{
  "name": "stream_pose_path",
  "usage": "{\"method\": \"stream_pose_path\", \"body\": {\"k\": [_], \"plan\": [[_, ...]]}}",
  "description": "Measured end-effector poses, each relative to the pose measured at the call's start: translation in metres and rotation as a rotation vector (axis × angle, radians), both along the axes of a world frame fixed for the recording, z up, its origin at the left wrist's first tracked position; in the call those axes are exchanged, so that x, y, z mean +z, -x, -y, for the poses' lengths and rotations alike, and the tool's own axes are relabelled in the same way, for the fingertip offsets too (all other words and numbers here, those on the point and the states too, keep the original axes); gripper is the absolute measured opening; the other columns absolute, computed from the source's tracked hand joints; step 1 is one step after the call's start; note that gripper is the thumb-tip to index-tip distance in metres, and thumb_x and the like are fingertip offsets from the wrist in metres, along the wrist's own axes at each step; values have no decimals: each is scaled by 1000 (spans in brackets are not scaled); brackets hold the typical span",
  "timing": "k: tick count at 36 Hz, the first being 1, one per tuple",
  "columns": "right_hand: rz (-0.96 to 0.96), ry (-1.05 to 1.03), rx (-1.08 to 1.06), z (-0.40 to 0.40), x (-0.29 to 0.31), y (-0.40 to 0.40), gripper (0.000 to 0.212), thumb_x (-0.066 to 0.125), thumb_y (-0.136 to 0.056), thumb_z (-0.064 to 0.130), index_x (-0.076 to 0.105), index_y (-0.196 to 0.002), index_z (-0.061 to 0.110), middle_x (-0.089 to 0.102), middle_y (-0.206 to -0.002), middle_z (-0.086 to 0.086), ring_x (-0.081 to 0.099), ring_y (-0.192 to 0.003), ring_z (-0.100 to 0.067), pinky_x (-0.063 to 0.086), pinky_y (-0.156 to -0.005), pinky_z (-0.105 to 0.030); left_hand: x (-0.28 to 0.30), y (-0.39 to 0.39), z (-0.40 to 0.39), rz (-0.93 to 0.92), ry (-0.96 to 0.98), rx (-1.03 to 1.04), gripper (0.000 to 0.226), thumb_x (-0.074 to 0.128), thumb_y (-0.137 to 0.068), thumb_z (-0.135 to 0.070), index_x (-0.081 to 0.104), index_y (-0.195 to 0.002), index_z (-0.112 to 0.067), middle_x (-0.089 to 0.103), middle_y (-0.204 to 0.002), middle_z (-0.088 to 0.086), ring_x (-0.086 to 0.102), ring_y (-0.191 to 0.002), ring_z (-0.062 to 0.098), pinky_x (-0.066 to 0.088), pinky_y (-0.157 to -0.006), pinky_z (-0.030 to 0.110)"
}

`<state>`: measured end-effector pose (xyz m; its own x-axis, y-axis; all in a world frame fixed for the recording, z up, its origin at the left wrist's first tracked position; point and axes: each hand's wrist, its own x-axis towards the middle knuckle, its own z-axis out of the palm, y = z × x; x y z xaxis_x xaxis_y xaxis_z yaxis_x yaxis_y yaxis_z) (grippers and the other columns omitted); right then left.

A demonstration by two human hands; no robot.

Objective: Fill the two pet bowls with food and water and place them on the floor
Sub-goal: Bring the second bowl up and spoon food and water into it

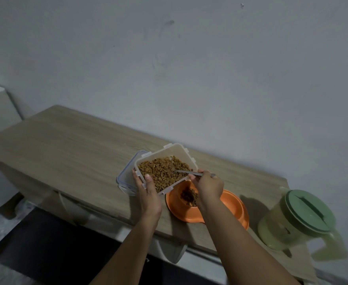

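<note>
A clear plastic food container (180, 150) full of brown kibble (161, 171) is tilted above the table, held at its near-left corner by my left hand (147, 191). My right hand (207, 185) grips a metal spoon (186, 172) whose tip lies in the kibble. Below the container sits an orange double pet bowl (230, 202); its left well holds some kibble (189, 196), and my right forearm covers part of the other well. A green-lidded translucent pitcher (294, 219) stands at the table's right end.
The container's clear lid (127, 177) with blue seal lies on the wooden table (66, 145), left of the container. A grey wall runs behind the table. A dark floor shows below the table's front edge, and pale furniture stands at far left.
</note>
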<state>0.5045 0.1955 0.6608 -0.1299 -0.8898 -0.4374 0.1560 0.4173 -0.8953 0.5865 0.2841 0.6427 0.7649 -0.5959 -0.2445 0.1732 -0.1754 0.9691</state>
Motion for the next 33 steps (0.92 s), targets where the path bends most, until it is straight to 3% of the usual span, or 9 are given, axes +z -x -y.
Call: {"method": "stream_pose_path", "body": {"k": [5,17,24,29,33], "plan": [[10,25,-41,1,5,2,17,53,-95,3,65,-84,8,62,-68,-3,64,-60,-9,54,-63,-22,-8,-3,1,-25,30,25,58,24,-103,-40,0,-154,-31,26,-156,15,38,-137,33,37,-106,41],[102,12,-111,4,11,4,15,52,-97,6,65,-91,2,64,-72,-7,66,-64,-13,58,-78,-29,-16,-9,4,-54,42,41,56,24,-103,-38,1,-154,-30,33,-152,17,43,-133,34,40,-103,42],[175,3,-189,5,14,13,19,51,-97,5,62,-82,4,65,-78,-10,68,-66,-17,57,-79,-27,-21,-16,8,-73,24,47,56,22,-103,-40,1,-154,-30,31,-153,16,41,-134,34,39,-101,41],[189,27,-260,9,13,28,23,50,-97,4,60,-76,6,63,-74,-9,66,-64,-15,57,-75,-25,-26,-23,13,-83,-25,64,57,21,-103,-43,2,-154,-29,28,-154,18,40,-134,37,39,-101,44],[188,44,-328,12,8,42,22,51,-96,3,61,-76,5,64,-73,-9,66,-62,-14,58,-58,-17,-31,-29,17,-82,-64,66,57,20,-102,-45,2,-154,-32,29,-154,19,41,-132,39,39,-101,46]]}}
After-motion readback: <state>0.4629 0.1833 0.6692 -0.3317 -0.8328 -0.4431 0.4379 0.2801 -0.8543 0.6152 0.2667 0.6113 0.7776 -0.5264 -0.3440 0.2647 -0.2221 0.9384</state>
